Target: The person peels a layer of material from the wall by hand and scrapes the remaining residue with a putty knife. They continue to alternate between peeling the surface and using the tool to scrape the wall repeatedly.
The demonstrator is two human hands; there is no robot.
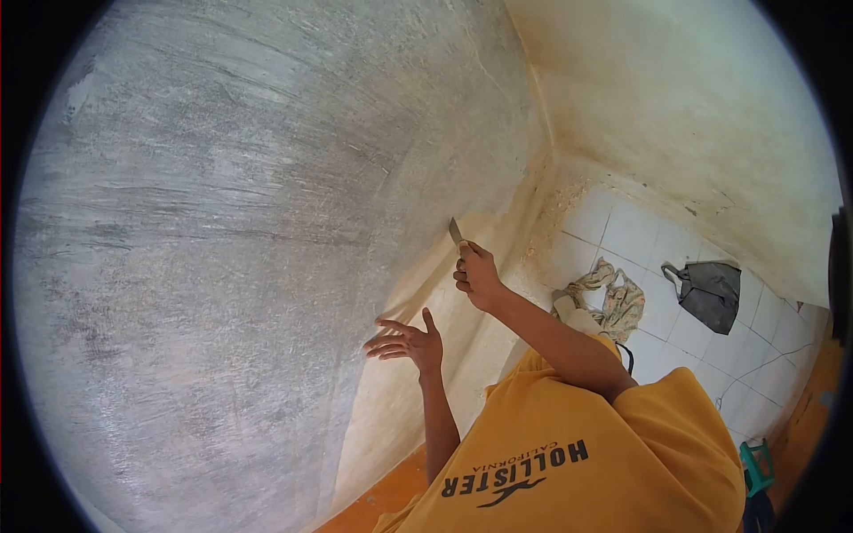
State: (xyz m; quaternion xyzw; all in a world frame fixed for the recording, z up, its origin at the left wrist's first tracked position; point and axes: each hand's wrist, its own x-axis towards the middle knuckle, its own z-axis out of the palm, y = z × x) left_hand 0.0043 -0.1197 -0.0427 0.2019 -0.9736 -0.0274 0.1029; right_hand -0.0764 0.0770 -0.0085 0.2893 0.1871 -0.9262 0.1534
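The handle of a scraper (456,233) is hidden inside the closed right hand (477,277); only the narrow metal blade is seen, its tip laid against the wall (222,222) where grey scraped plaster meets a cream patch. The left hand (407,340) is held open, fingers spread, empty, its fingertips at or just off the wall; contact cannot be told. Farther out, on the tiled floor (640,231), a crumpled cloth (613,298) and a dark bag (711,293) are seen.
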